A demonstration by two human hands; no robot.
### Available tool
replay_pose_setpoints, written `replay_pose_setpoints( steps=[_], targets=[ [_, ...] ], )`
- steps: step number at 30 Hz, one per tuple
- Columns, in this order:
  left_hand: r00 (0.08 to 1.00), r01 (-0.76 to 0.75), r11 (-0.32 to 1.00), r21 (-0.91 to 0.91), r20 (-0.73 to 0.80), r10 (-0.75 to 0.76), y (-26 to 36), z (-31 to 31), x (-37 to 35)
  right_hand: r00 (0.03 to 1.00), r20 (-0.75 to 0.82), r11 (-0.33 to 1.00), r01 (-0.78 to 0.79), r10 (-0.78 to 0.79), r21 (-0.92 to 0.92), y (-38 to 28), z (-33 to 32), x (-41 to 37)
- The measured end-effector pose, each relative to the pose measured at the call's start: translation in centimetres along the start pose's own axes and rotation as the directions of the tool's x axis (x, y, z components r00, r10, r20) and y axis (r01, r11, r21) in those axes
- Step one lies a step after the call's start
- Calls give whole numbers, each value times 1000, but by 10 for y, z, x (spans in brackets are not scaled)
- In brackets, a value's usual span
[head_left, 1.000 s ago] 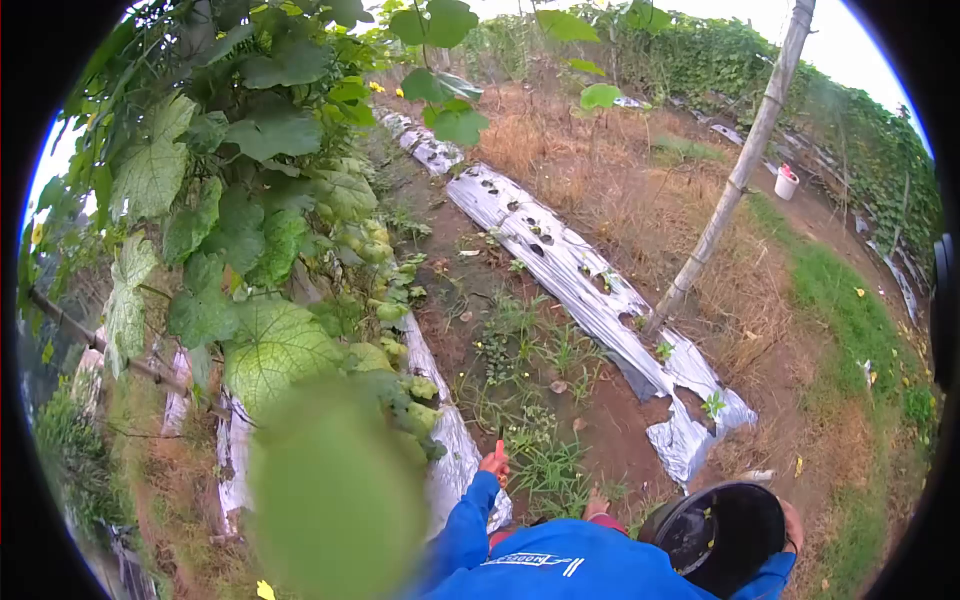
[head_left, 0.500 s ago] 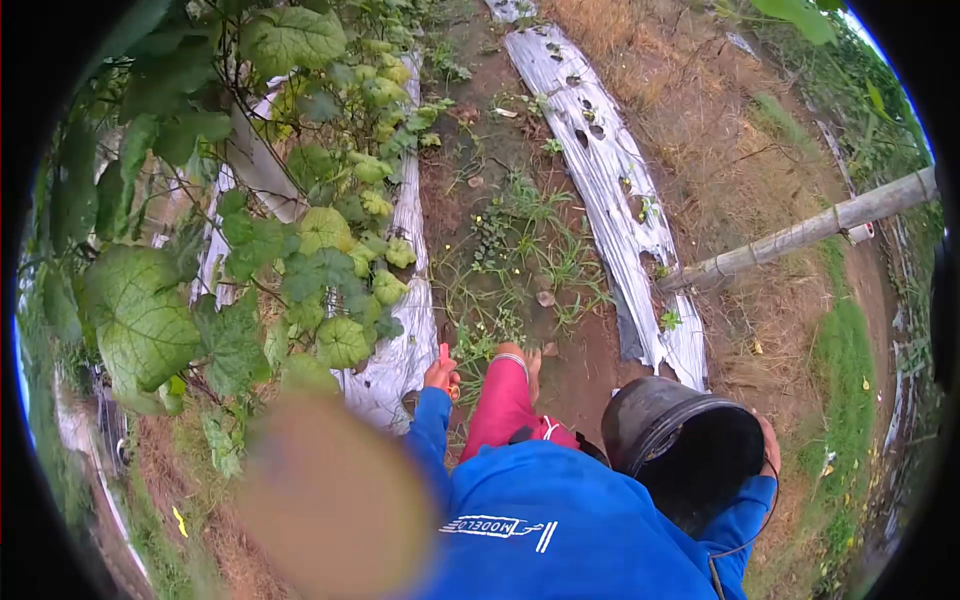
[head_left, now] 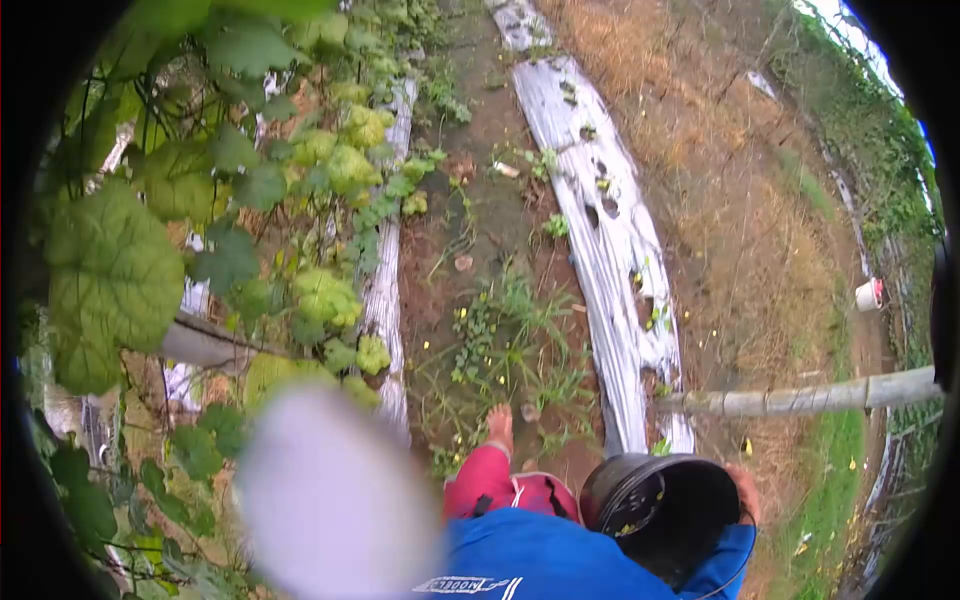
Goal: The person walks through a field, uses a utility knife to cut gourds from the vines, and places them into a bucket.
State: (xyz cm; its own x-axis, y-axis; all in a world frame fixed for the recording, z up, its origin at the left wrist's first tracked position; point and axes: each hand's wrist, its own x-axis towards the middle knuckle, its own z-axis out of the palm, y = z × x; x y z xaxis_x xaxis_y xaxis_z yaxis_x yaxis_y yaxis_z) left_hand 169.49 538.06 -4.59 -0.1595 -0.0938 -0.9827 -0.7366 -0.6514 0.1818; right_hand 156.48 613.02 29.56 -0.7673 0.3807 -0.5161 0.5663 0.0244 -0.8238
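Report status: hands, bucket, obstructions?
Right hand holding black bucket, mouth tilted up. Left hand out of sight. Blurred pale shape blocking lower-left view.

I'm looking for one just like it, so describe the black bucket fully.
The bucket is black and round, apparently plastic, with a thick rim and a thin handle. It is tilted, its open mouth showing. Small yellowish bits lie inside; the deepest part is too dark to read. The right hand holds its side, beside the blue shirt.
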Motion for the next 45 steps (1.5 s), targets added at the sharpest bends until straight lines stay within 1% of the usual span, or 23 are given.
replay_pose_setpoints(
  steps=[2,3,5,7,9,11,15,16,19,21,23,26,30,32,34,35,36,38,39,40,42,43,45],
  targets=[
    [995,-85,990,112,-36,89,65,41,-28,966,208,971,-185,151,154,-36,22,24],
    [987,-143,978,152,-48,151,102,59,-39,986,152,997,-66,70,-31,-69,42,28],
    [960,-278,955,100,-17,281,164,92,-56,850,285,832,508,-443,-222,-76,46,55],
    [899,-438,897,62,21,437,213,114,-68,891,-191,903,427,-412,43,-77,84,80],
    [905,-425,904,47,48,423,255,144,-87,871,-74,870,490,-485,64,-109,90,121],
    [882,-470,881,43,53,468,276,154,-59,987,92,938,90,-128,335,-165,99,137],
    [872,-488,871,-62,-6,489,286,182,-57,955,13,903,274,-295,330,-245,166,166],
    [951,-307,949,74,72,302,299,188,-67,952,29,901,278,-305,333,-260,174,188],
    [887,-447,870,-207,23,461,279,229,-103,955,153,924,194,-256,331,-297,196,286],
    [855,-518,828,-214,-89,511,277,221,-47,853,490,983,139,-181,121,-313,199,372],
    [892,-451,886,-112,-30,451,295,260,-86,847,471,969,197,-245,150,-353,226,415],
    [811,-583,809,-73,13,585,347,276,-60,792,479,904,428,-379,8,-438,284,464],
    [496,-850,512,-124,138,857,444,349,-170,486,529,631,766,-696,126,-616,364,449],
    [118,-993,117,18,157,981,499,379,-237,259,513,380,913,-819,146,-711,395,375],
    [120,-987,105,125,122,985,537,398,-330,63,478,118,989,-876,85,-793,416,302],
    [24,-990,8,139,111,994,554,405,-363,35,493,120,982,-870,143,-828,418,253],
    [-75,-985,-89,150,96,993,567,410,-392,-154,413,-125,987,-898,98,-863,424,225],
    [-197,-966,-214,146,118,973,570,419,-452,-389,334,-306,912,-859,275,-922,422,146],
    [-292,-937,-312,156,138,946,570,421,-475,-318,335,-235,935,-887,264,-947,415,108],
    [-337,-922,-356,150,138,931,569,420,-489,-464,242,-367,859,-852,357,-961,407,67],
    [-402,-890,-426,160,160,901,561,419,-516,-435,183,-337,852,-882,400,-1024,400,21],
    [-457,-858,-486,168,183,870,554,417,-528,-587,92,-451,704,-804,548,-1041,391,7],
    [-426,-865,-454,214,166,889,537,413,-541,-546,-67,-482,669,-835,566,-1075,383,-31]
  ],
)
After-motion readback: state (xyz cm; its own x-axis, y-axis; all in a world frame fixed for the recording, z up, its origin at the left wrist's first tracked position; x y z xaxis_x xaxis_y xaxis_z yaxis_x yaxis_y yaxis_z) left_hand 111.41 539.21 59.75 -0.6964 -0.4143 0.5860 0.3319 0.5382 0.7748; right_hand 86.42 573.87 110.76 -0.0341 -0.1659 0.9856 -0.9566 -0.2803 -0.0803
